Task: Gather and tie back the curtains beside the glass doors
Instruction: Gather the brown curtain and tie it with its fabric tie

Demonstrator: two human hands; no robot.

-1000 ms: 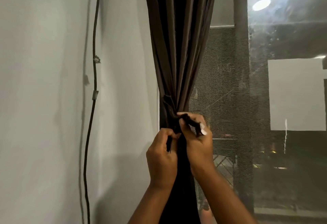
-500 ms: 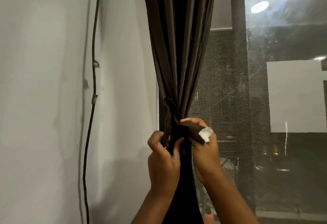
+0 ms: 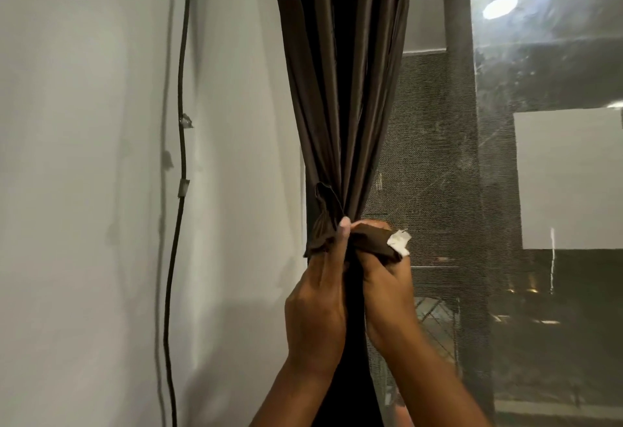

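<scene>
Head view: compared with half a second ago, the left hand (image 3: 315, 308) has been raised and straightened; its fingers (image 3: 340, 244) were curled beside the tie-back then and are now extended upward, laid flat along the gathered curtain (image 3: 340, 89) with a fingertip at the pinch point. The tie-back band (image 3: 371, 244) has been pulled further across the bundle, and its white end tab (image 3: 399, 241) now sticks out more to the right, past the right hand (image 3: 387, 295). The small loop of band fabric (image 3: 325, 199) at the left of the gather is unchanged.

Meaning for the task, as a judgement: gathering is done, wrapping is nearly done, fastening is not yet confirmed. The band end looks to be held under tension, not yet secured. Whether a hook or hook-and-loop patch is behind the bundle cannot be told.

Fingers:
- Left: mostly straight and close together, pressed against the curtain and the band's left part; nothing is gripped, the bundle is only steadied.
- Right: curled tight and clamped on the band just short of the white tab; the thumb is hidden behind the fabric.

Location: the curtain is bunched into one narrow column, hanging between the white wall (image 3: 101, 190) at left and the glass door (image 3: 556, 173) with its mesh screen (image 3: 435, 156) at right. A dark cable (image 3: 180, 224) runs down the wall, well apart from the curtain.
</scene>
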